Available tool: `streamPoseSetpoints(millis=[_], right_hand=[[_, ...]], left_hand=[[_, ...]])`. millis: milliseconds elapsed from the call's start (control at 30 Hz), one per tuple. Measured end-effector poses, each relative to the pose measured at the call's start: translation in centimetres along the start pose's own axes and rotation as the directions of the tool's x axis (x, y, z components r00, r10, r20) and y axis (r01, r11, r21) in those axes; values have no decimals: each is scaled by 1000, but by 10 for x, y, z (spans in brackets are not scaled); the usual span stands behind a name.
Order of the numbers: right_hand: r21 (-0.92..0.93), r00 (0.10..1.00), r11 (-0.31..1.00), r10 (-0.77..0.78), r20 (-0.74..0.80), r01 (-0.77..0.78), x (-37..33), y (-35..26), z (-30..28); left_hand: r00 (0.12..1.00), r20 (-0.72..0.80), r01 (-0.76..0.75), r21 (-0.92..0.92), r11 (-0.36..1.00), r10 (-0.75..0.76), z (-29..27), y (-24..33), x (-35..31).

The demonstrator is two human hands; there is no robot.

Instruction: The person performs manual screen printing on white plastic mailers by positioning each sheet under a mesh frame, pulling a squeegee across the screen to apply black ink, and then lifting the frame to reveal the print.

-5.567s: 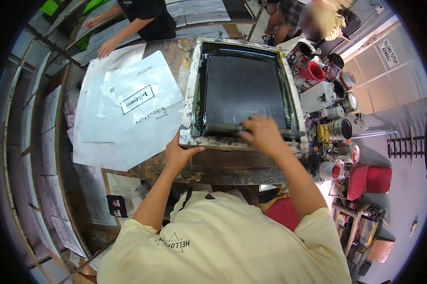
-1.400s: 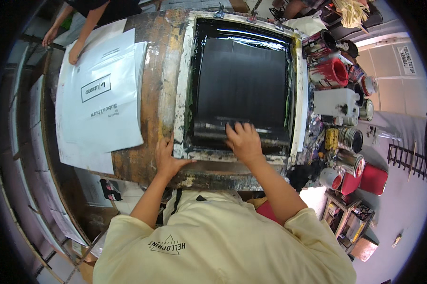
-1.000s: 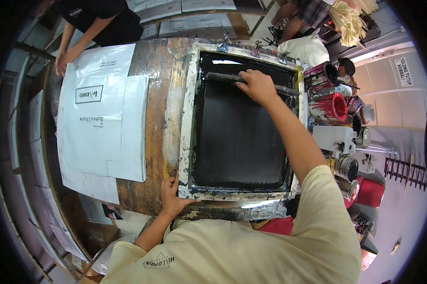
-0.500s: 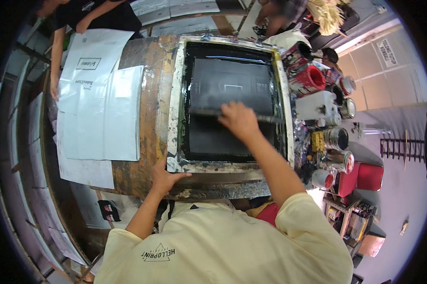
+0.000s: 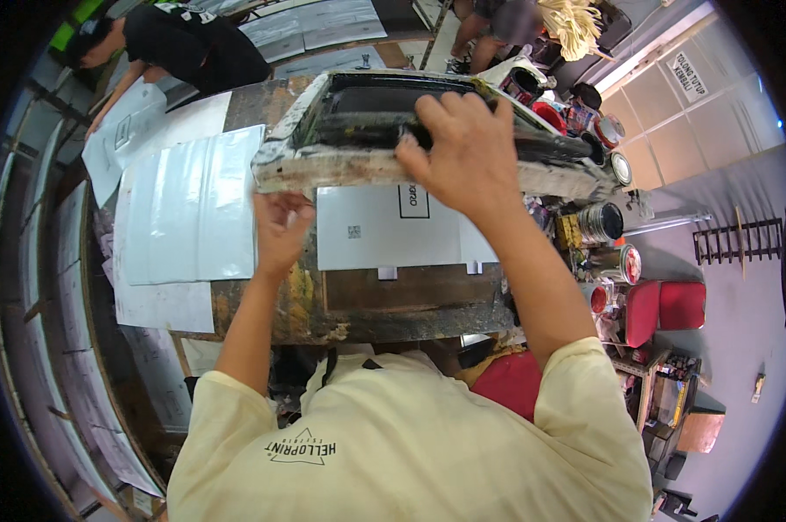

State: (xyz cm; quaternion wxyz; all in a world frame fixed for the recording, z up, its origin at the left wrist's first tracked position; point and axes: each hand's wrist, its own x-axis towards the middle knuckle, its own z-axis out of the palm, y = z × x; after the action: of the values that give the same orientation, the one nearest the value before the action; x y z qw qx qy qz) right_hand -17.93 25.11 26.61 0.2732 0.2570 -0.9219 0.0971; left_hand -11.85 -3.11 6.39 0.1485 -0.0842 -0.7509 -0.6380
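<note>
The screen printing frame [image 5: 367, 168], pale wood stained with ink, is tilted with its near edge raised off the table. At its near left corner my left hand [image 5: 280, 228] has its fingers curled against the underside. My right hand [image 5: 470, 161] reaches over the near rail, fingers bent round a dark squeegee [image 5: 358, 137] lying inside the frame; the hand hides part of it. Beneath the raised edge lies a flat white cardboard sheet [image 5: 367, 248] with a black printed box and a small square code.
White sheets [image 5: 193, 209] are stacked on the table's left. A co-worker [image 5: 184, 48] handles another sheet at the far left; a second person [image 5: 497, 30] is at the back. Ink cans [image 5: 600, 222] crowd the right side. Shelves [image 5: 71, 287] stand left, a red chair [image 5: 663, 313] right.
The frame has gone from flat to tilted up, uncovering the white sheet. My right hand has moved away from me to the near rail; my left hand has moved up to the corner.
</note>
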Motion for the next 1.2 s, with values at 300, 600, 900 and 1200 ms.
streamPoseSetpoints(millis=[300,600,900,1200], right_hand=[[-52,999,998,-28,-25,26,66,30,-12],[104,995,993,-42,-86,51,82,20,-24],[56,988,996,-68,-136,76,69,32,-2],[53,1000,999,5,7,-6,85,27,-16]], left_hand=[[914,402,-173,517,838,-59,-3,-110,-74],[917,376,-68,473,879,-131,22,-43,12],[912,152,333,272,903,-382,-32,-51,11],[702,122,581,470,664,-701,-230,-115,103]])
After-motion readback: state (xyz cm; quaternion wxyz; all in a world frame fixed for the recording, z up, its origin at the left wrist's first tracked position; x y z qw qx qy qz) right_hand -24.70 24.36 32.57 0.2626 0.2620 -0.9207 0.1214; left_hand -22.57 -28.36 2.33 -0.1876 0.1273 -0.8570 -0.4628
